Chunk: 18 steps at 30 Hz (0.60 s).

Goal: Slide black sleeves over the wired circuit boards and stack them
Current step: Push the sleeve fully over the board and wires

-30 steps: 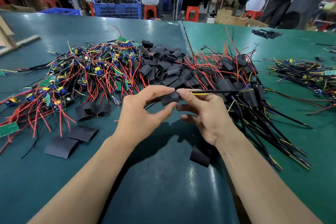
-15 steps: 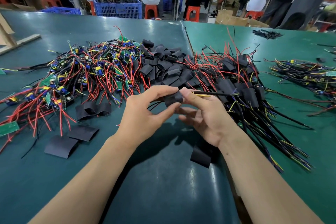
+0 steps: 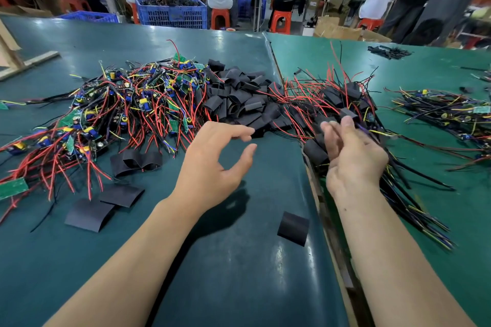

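The green bench (image 3: 239,260) carries everything, and the step in hand looks like the turn between one board and the next. At about ten o'clock from the hands lies the big tangle of bare wired circuit boards (image 3: 111,114), red and black leads running every way. At twelve o'clock sits the heap of loose black sleeves (image 3: 236,98), and at two o'clock the stack of sleeved boards (image 3: 342,103), their long wires trailing toward four o'clock.

A few flattened sleeves (image 3: 90,214) lie apart at eight o'clock, and a single sleeve (image 3: 293,228) rests between the forearms at six o'clock.

The right hand (image 3: 353,156) is over the near edge of the sleeved stack, fingers loosely spread; motion blur hides whether anything is pinched, though it seems to hold nothing. The left hand (image 3: 215,164) hovers with thumb and fingers parted and empty, fingertips just beside the near edge of the sleeve heap.

To do this well, the left hand should take one sleeve only, squeezing its edges so the mouth pops open. The right should lift a board by its body, not its leads, to spare the solder joints and avoid dragging neighbours. Feed the wires through first, then the board, and lay it with wires aligned to the stack.
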{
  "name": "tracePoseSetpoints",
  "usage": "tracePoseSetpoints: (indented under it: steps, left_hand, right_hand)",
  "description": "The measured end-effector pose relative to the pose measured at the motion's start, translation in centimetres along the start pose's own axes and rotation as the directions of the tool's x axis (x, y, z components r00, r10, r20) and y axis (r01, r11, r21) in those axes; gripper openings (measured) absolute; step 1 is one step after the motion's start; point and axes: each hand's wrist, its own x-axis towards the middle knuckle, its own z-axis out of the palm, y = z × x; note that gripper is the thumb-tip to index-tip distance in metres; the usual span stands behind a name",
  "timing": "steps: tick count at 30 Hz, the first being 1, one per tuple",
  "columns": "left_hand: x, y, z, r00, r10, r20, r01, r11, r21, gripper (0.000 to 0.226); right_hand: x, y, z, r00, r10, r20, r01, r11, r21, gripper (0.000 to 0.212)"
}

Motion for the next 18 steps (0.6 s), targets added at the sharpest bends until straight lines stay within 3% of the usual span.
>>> tracePoseSetpoints:
  steps: [3, 9, 14, 18]
  left_hand:
    - [-0.02, -0.29, -0.03, 0.997, -0.061, 0.048, 0.058, 0.997, 0.051, 0.013]
    - [0.00, -0.49, -0.08, 0.987, -0.133, 0.089, 0.124, 0.988, 0.096, 0.007]
    - [0.05, -0.56, -0.05, 0.984, -0.149, 0.095, 0.139, 0.985, 0.104, 0.008]
    - [0.10, -0.53, -0.06, 0.985, -0.145, 0.097, 0.135, 0.985, 0.108, 0.008]
  right_hand:
    - [0.21, -0.10, -0.21, 0.994, 0.112, -0.004, -0.112, 0.994, 0.009, 0.021]
    - [0.14, -0.07, -0.29, 0.984, 0.177, 0.005, -0.177, 0.984, -0.017, 0.035]
    - [-0.01, -0.49, -0.26, 0.982, 0.184, 0.035, -0.186, 0.980, 0.071, 0.028]
    - [-0.46, -0.30, 0.05, 0.988, 0.133, 0.084, -0.127, 0.990, -0.063, 0.034]
